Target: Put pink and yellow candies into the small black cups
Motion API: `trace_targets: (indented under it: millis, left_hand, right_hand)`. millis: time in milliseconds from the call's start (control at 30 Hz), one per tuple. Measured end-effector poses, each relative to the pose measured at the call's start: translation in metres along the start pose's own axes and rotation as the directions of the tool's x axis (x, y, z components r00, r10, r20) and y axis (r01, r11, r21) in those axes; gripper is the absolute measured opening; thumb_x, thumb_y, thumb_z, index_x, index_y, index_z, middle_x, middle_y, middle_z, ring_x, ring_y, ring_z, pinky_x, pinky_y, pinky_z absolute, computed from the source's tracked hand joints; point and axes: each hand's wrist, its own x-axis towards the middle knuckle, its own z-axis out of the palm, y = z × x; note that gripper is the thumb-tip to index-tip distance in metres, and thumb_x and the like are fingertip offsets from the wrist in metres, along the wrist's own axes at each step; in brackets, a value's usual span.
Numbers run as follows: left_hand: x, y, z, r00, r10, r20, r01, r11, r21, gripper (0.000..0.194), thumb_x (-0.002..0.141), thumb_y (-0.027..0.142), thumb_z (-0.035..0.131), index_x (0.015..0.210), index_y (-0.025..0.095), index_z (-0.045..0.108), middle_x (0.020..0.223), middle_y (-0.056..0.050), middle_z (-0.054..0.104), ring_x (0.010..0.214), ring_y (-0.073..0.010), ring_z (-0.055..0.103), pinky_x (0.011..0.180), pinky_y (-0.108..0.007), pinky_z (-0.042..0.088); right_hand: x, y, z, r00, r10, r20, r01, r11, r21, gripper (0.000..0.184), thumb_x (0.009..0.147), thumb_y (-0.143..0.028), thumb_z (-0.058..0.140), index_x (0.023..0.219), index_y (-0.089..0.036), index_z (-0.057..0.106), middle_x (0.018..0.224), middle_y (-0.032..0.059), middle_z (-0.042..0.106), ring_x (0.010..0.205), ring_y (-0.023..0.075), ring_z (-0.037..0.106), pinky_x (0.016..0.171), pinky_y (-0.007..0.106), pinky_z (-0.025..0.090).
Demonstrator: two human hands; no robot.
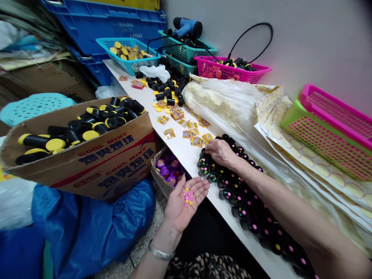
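My left hand is palm up with its fingers stretched out flat, and a small heap of pink and yellow candies rests on the palm. Over the far end of a block of open black canisters, my right hand points down with its fingers bent together at the tips. What those fingertips hold, if anything, is hidden. The canisters stand upright in close rows on the white table; many show a pink or yellow candy on top. Small yellow printed packets lie just beyond.
A carton of black tubes with yellow caps stands at left. Below the table edge is a box of purple round packs. Baskets, a blue heat gun, plastic sheeting and label sheets line the wall.
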Motion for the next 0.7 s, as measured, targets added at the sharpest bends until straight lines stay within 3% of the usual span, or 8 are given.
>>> trace_targets:
  millis: [167, 367, 567, 700]
  left_hand:
    - [-0.001, 0.000, -0.002, 1.000, 0.008, 0.014, -0.008, 1.000, -0.001, 0.038, 0.083, 0.037, 0.044, 0.097, 0.005, 0.058, 0.104, -0.019, 0.060, 0.104, -0.0256, 0.054, 0.096, -0.037, 0.038]
    - [-0.001, -0.001, -0.001, 0.999, 0.016, 0.042, -0.016, 1.000, -0.004, 0.037, 0.084, 0.036, 0.044, 0.098, 0.004, 0.057, 0.104, -0.019, 0.060, 0.102, -0.0251, 0.055, 0.096, -0.037, 0.037]
    - [-0.004, -0.002, -0.001, 0.999, 0.011, 0.044, -0.011, 1.000, 0.000, 0.038, 0.083, 0.037, 0.045, 0.097, 0.004, 0.057, 0.102, -0.019, 0.061, 0.100, -0.0252, 0.056, 0.094, -0.037, 0.039]
    - [-0.003, -0.001, -0.003, 0.999, 0.018, 0.048, -0.017, 1.000, -0.010, 0.039, 0.083, 0.037, 0.045, 0.097, 0.003, 0.057, 0.101, -0.019, 0.061, 0.099, -0.0253, 0.057, 0.093, -0.036, 0.040]
  right_hand:
    - [0.001, -0.008, -0.009, 0.994, -0.075, 0.075, 0.085, 0.988, -0.128, 0.023, 0.076, -0.012, 0.040, 0.070, -0.015, 0.062, 0.080, 0.0080, 0.060, 0.079, 0.0162, 0.050, 0.067, 0.025, 0.032]
    - [0.010, -0.019, -0.019, 0.980, -0.072, 0.185, 0.112, 0.971, -0.212, 0.019, 0.065, -0.008, 0.045, 0.069, -0.012, 0.062, 0.078, 0.0124, 0.062, 0.080, 0.0197, 0.052, 0.065, 0.027, 0.032]
    - [0.002, -0.010, -0.015, 0.984, -0.123, 0.130, 0.138, 0.984, -0.117, 0.021, 0.070, -0.004, 0.040, 0.070, -0.014, 0.059, 0.078, 0.0075, 0.058, 0.073, 0.0145, 0.050, 0.063, 0.024, 0.032]
    - [-0.001, 0.002, -0.014, 0.992, -0.122, 0.009, 0.122, 0.992, 0.040, 0.024, 0.082, -0.013, 0.038, 0.067, -0.015, 0.057, 0.072, 0.0044, 0.053, 0.067, 0.0124, 0.047, 0.063, 0.023, 0.034]
